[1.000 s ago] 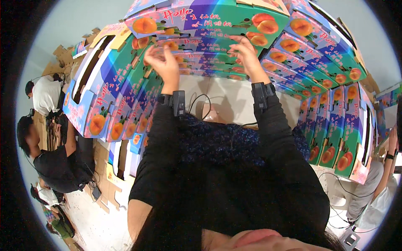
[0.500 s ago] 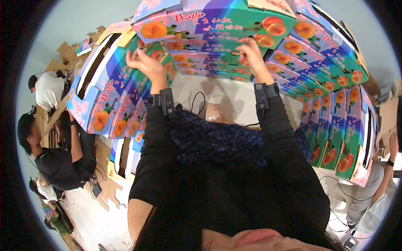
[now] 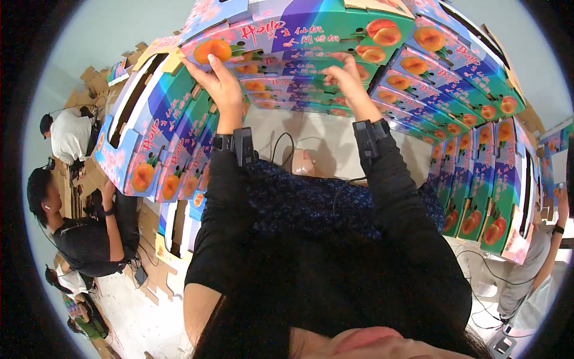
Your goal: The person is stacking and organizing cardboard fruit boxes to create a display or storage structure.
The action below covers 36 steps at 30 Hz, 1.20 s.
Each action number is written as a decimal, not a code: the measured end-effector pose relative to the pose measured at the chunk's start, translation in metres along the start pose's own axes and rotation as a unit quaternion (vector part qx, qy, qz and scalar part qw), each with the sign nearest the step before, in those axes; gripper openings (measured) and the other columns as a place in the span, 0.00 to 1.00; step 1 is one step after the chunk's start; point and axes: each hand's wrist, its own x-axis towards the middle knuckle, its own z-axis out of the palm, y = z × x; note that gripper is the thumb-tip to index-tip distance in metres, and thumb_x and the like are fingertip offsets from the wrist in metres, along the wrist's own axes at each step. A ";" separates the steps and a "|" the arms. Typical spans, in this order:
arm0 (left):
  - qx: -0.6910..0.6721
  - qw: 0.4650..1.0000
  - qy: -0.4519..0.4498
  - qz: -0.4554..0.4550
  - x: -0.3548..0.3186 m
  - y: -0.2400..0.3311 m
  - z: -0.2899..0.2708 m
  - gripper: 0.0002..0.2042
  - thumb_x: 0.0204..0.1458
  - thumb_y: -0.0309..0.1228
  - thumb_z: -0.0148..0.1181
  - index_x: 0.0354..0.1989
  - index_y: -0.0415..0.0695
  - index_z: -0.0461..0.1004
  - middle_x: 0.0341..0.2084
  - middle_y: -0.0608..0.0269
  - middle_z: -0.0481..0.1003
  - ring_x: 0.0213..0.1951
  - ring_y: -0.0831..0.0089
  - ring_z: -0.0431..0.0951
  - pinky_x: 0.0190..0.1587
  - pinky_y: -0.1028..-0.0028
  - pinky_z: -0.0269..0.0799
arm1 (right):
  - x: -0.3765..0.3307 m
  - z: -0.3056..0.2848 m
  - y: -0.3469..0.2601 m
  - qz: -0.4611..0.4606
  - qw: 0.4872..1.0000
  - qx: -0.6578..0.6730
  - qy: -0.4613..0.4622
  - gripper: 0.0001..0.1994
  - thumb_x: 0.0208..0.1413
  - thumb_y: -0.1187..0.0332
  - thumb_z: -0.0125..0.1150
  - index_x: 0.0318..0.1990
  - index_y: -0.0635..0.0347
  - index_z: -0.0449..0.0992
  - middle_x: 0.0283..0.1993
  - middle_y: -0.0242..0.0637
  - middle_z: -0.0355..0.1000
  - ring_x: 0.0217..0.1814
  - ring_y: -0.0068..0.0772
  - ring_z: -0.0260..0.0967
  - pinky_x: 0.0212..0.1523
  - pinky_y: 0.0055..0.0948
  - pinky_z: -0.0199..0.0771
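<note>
1. Both of a worker's arms reach up to the top box (image 3: 299, 36) of a tall stack of colourful fruit cartons, seen from a camera on the worker's head.

2. The left hand (image 3: 222, 90) presses flat against the box's front left end, fingers spread over the printed peach — open palm on cardboard, not clenched around anything.

3. The right hand (image 3: 347, 81) meets the same box along its lower front edge, right of centre; the fingers curl against that edge, though whether they hook under it cannot be told.

4. The top box sits at the very crest of the stack, its long front face toward the worker, its ends overhanging the rows beneath.

5. More cartons (image 3: 281, 96) lie stacked directly under it; a left-hand stack (image 3: 155, 137) and a right-hand stack (image 3: 478, 149) close in on both sides — leaving only a narrow pocket of pale floor (image 3: 323, 143) between them and the worker's body.

6. Black wrist straps (image 3: 239, 145) show on both dark sleeves.

7. At far left, well apart, a person in black (image 3: 84, 233) and another in white (image 3: 69, 134) sit among flat cardboard (image 3: 161, 263); a further person (image 3: 538, 263) stands at right beyond the boxes.
</note>
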 end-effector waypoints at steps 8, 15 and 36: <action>-0.032 0.983 -0.150 -0.102 -0.066 -0.041 0.018 0.41 0.60 0.43 0.48 0.66 0.33 0.25 0.67 0.39 0.27 0.69 0.53 0.25 0.67 0.60 0.25 | 0.000 0.000 0.010 -0.023 0.999 0.024 -0.006 0.27 0.46 0.72 0.58 0.55 0.65 0.56 0.33 0.38 0.68 0.31 0.25 0.68 0.31 0.23 0.69; 0.168 0.961 -0.214 -0.052 -0.068 -0.061 0.038 0.57 0.44 0.59 0.59 0.65 0.28 0.31 0.64 0.28 0.23 0.68 0.44 0.21 0.65 0.48 0.21 | 0.003 -0.005 0.005 -0.016 0.999 -0.043 -0.003 0.28 0.43 0.71 0.63 0.53 0.66 0.58 0.32 0.39 0.69 0.28 0.25 0.67 0.29 0.23 0.70; 0.219 0.940 -0.254 -0.068 -0.048 -0.077 0.031 0.58 0.42 0.62 0.60 0.66 0.32 0.34 0.64 0.27 0.27 0.68 0.41 0.27 0.66 0.51 0.27 | 0.007 -0.001 -0.010 -0.001 0.999 -0.052 -0.011 0.27 0.45 0.68 0.62 0.52 0.69 0.60 0.33 0.39 0.71 0.26 0.26 0.68 0.28 0.23 0.69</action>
